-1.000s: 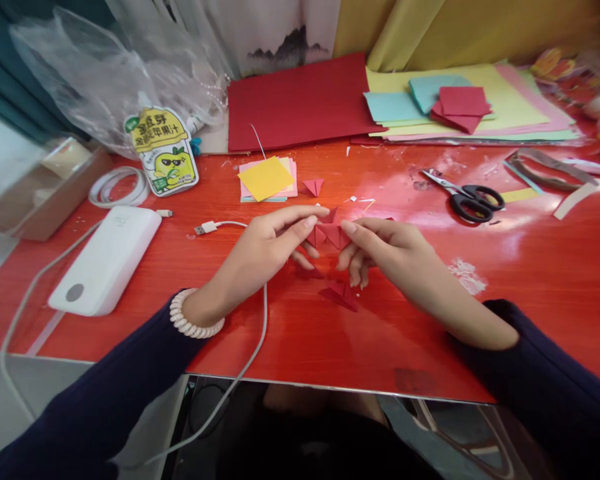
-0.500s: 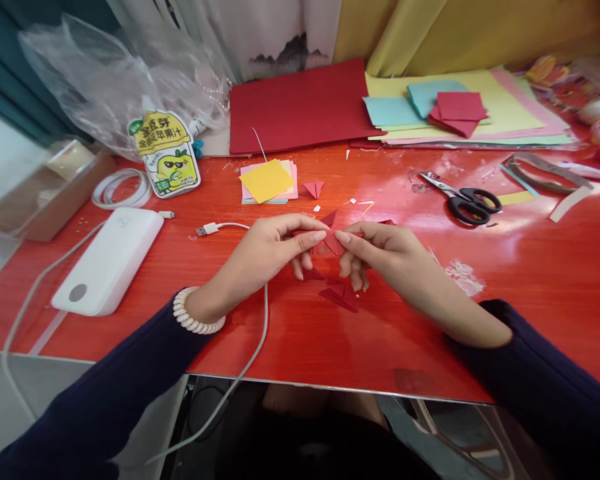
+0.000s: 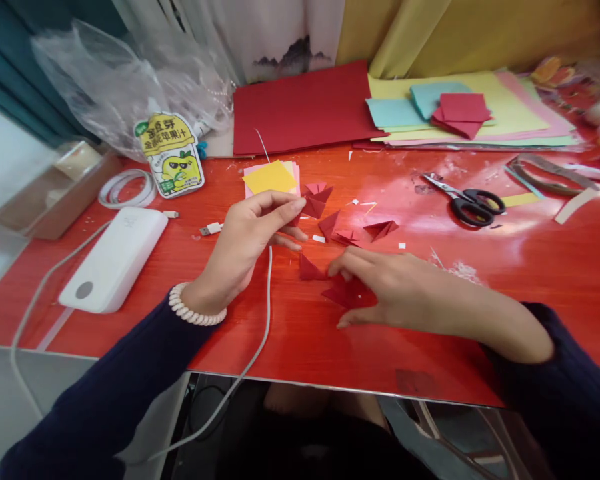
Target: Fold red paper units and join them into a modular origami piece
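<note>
Head view: your left hand (image 3: pixel 253 233) pinches one folded red paper piece (image 3: pixel 319 202) between thumb and fingers — matte, crisply creased, with sharp corners — over the middle of the glossy red table (image 3: pixel 300 340). Your right hand (image 3: pixel 390 287) is released, thumb and forefinger parted around a red paper triangle (image 3: pixel 343 295) toward the table's near edge; whether the fingers touch it cannot be told. Six folded red pieces lie on the table, that triangle included: one partly behind the held piece, three clustered just beyond your right hand, two closer to the near edge.

One pair of scissors (image 3: pixel 463 195) with smooth black loop handles lies toward the right end. Toward the left end sits one smooth white power bank (image 3: pixel 115 260), rounded at its corners. One large dark red sheet (image 3: pixel 300 110) lies flat along the far edge — beside it, stacked pastel sheets (image 3: pixel 520 117).
</note>
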`<act>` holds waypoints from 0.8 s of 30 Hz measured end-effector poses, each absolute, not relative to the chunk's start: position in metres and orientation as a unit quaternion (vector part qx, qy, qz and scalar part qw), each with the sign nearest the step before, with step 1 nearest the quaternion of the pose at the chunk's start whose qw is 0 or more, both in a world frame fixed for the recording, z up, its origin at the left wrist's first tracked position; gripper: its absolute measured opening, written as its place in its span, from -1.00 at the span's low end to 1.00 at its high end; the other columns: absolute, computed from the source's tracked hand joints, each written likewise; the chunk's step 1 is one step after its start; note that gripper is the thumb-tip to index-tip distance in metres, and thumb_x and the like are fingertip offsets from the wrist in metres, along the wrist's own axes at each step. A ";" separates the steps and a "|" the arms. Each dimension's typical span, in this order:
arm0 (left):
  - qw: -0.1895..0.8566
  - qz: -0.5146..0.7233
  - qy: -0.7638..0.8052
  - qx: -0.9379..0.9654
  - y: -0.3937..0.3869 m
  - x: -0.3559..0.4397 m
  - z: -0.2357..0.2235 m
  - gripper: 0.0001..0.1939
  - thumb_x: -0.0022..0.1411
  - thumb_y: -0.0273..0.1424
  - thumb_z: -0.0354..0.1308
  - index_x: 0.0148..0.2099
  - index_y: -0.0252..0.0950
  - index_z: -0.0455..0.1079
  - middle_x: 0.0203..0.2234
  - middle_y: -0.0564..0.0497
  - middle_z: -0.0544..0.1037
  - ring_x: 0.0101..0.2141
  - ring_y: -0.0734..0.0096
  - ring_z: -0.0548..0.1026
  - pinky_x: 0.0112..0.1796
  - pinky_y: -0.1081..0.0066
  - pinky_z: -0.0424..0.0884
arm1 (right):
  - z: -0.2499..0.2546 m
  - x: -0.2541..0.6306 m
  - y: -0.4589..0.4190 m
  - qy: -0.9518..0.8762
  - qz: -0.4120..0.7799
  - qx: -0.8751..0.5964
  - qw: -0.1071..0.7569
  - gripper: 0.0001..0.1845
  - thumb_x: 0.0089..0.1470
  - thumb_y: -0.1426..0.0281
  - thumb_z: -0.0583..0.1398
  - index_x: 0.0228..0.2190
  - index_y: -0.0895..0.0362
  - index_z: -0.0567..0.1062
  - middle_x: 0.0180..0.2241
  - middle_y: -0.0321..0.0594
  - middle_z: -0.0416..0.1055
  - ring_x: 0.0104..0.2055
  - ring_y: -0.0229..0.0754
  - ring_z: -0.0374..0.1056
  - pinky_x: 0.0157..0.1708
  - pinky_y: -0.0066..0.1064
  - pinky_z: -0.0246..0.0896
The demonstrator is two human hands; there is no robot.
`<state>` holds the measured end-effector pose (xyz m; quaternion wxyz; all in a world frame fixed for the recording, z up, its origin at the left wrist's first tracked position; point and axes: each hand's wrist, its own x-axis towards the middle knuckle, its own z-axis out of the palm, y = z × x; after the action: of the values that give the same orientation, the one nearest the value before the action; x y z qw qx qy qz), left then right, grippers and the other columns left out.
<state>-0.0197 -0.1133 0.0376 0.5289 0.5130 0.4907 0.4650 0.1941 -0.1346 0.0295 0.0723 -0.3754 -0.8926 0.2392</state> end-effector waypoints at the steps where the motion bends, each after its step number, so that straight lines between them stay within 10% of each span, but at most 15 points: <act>1: 0.534 0.466 0.490 0.507 -0.113 -0.020 0.037 -0.82 0.15 -0.34 0.23 -0.24 -0.36 0.46 -0.35 0.03 0.51 -0.49 0.58 0.51 -0.50 0.58 0.46 | 0.028 0.194 -0.136 -0.903 0.223 -0.364 0.055 -0.65 0.02 0.23 0.31 -0.18 0.11 0.41 -0.25 -0.20 0.44 -0.40 -0.18 0.36 -0.46 -0.38 0.15; 10: 0.538 0.460 0.487 0.512 -0.110 -0.020 0.032 -0.85 0.12 -0.38 0.27 -0.28 -0.34 0.44 -0.42 0.04 0.49 -0.39 0.55 0.47 -0.54 0.65 0.36 | 0.022 0.186 -0.128 -0.874 0.246 -0.365 0.206 -0.83 0.16 0.51 0.07 -0.29 0.23 0.46 -0.35 -0.13 0.41 -0.37 -0.20 0.35 -0.38 -0.37 0.21; 16: 0.544 0.427 0.469 0.550 -0.112 -0.020 0.029 -0.75 0.10 -0.44 0.27 -0.12 -0.31 0.45 -0.35 0.04 0.50 -0.42 0.55 0.46 -0.46 0.57 0.40 | 0.029 0.184 -0.125 -0.681 0.469 -0.447 0.340 -0.81 0.20 0.30 0.15 -0.30 0.17 0.45 -0.48 -0.31 0.38 -0.57 -0.34 0.26 -0.56 -0.46 0.18; 24: 0.542 0.388 0.445 0.598 -0.114 -0.018 0.028 -0.83 0.15 -0.33 0.25 -0.24 -0.32 0.51 -0.41 0.07 0.49 -0.44 0.60 0.38 -0.37 0.55 0.35 | 0.035 0.183 -0.127 -0.620 0.483 -0.465 0.407 -0.82 0.07 0.43 0.27 -0.22 0.16 0.50 -0.60 -0.42 0.27 -0.62 -0.39 0.17 -0.63 -0.50 0.07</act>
<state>-0.0185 -0.1136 0.0282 0.5416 0.5983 0.4448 0.3883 0.1831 -0.1267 0.0351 0.4073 -0.4646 -0.6201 0.4835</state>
